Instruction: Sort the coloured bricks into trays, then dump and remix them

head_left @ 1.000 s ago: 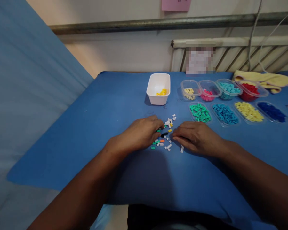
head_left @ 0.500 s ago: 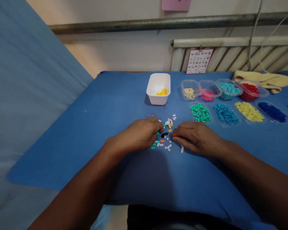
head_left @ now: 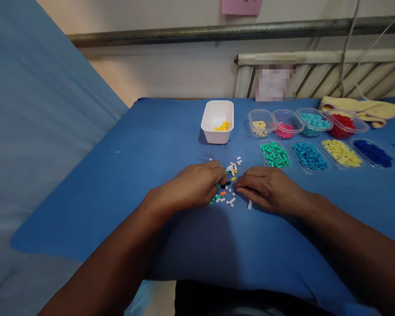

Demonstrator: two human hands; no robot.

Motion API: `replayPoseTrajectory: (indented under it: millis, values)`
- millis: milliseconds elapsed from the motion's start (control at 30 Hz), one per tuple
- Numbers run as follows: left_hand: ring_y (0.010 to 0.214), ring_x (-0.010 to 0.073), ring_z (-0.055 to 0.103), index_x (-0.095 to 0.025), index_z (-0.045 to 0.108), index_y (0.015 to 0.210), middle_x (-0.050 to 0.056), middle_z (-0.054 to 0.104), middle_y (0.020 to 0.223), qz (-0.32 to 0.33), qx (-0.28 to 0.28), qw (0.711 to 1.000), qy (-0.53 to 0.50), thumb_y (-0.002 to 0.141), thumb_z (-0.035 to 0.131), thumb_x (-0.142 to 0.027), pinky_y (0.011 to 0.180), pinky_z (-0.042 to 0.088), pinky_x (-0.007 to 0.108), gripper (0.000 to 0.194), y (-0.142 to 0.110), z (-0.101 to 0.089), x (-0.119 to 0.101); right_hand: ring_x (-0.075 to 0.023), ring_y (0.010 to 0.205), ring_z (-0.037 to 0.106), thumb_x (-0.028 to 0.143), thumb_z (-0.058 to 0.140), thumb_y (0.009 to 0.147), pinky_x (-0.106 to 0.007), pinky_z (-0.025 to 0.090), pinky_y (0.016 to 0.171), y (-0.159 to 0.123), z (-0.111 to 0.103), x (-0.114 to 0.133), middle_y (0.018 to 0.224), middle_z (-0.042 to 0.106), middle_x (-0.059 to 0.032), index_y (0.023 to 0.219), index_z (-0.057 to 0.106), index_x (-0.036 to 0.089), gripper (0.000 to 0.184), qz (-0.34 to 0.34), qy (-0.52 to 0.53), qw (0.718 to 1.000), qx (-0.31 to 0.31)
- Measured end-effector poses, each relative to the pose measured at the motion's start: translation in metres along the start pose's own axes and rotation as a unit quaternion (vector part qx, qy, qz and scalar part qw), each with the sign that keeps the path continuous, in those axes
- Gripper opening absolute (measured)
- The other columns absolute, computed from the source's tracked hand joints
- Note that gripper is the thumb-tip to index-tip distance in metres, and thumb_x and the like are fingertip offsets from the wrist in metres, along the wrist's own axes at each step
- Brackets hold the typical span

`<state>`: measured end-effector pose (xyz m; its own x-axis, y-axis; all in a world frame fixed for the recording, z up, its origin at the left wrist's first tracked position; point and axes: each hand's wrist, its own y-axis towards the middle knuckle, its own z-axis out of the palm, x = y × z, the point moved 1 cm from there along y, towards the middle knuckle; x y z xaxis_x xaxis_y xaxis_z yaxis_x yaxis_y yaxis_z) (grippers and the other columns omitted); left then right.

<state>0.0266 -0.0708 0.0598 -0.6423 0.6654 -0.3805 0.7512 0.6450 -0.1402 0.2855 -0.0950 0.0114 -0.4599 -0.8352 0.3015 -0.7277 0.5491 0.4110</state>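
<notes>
Small loose toy bricks lie in a pile between my hands: white bricks (head_left: pixel 231 168), green ones, a yellow brick (head_left: pixel 233 179), an orange brick (head_left: pixel 223 193) and a black piece (head_left: pixel 227 183). My left hand (head_left: pixel 202 182) rests over the left side of this pile, its fingers curled down among the bricks; whatever they pinch is hidden. On the right, my right hand (head_left: pixel 266 186) lies on the table with fingers pressed together, and I cannot make out anything in them. A ridged white piece (head_left: pixel 249 204) sits just below the right fingers.
Behind the pile stands a white tub (head_left: pixel 217 137) holding yellow bricks. Clear boxes of coloured bricks form two rows at the right, including green bricks (head_left: pixel 274 154) and red bricks (head_left: pixel 343 123). A yellow cloth (head_left: pixel 358 108) lies behind them. A blue curtain (head_left: pixel 52 131) hangs left.
My left hand has slid slightly to the right over the pile, and the green and white bricks beneath it have shifted. My right hand stays in place.
</notes>
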Motion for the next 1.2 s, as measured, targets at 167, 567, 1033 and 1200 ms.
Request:
replayPoseTrajectory:
  millis: [167,567,1033,1200]
  values:
    - [0.099,0.0239,0.068,-0.021,0.071,0.108,0.007,0.070,0.112,0.024,-0.010,1.000,-0.008,0.101,0.056,-0.018,0.089,0.052,0.035,0.016,0.000,0.001,0.001,-0.0218,0.086,0.075,0.030,0.058,0.116,-0.036,0.057,0.078,0.000,0.001,0.000,0.096,0.080,-0.0062,0.112,0.078,0.019,0.023,0.003,0.003,1.000,0.000]
    - [0.090,0.0197,0.067,-0.019,0.072,0.099,0.005,0.071,0.103,0.041,-0.003,0.998,-0.039,0.104,0.056,-0.016,0.084,0.049,0.031,0.017,-0.001,-0.002,-0.006,-0.0211,0.083,0.072,0.029,0.059,0.115,-0.035,0.055,0.076,0.002,-0.001,0.002,0.090,0.077,-0.0057,0.111,0.078,0.020,0.022,-0.001,0.002,1.000,0.000]
    - [0.078,0.0145,0.066,-0.018,0.077,0.106,0.002,0.075,0.090,-0.055,-0.139,0.927,-0.345,0.099,0.073,-0.032,0.073,0.051,0.028,0.015,0.007,-0.004,-0.015,-0.0200,0.083,0.075,0.028,0.063,0.114,-0.033,0.056,0.073,0.002,-0.006,0.013,0.098,0.080,-0.0057,0.124,0.070,0.020,0.014,0.020,0.001,0.996,-0.093]
    - [0.074,0.0126,0.066,-0.017,0.075,0.104,0.000,0.071,0.082,-0.090,-0.141,0.837,-0.520,0.088,0.086,-0.032,0.070,0.054,0.026,0.024,0.013,0.008,-0.020,-0.0182,0.078,0.074,0.028,0.065,0.113,-0.032,0.056,0.069,0.007,-0.012,0.021,0.097,0.081,-0.0037,0.114,0.069,0.024,0.006,0.053,0.029,0.988,-0.144]
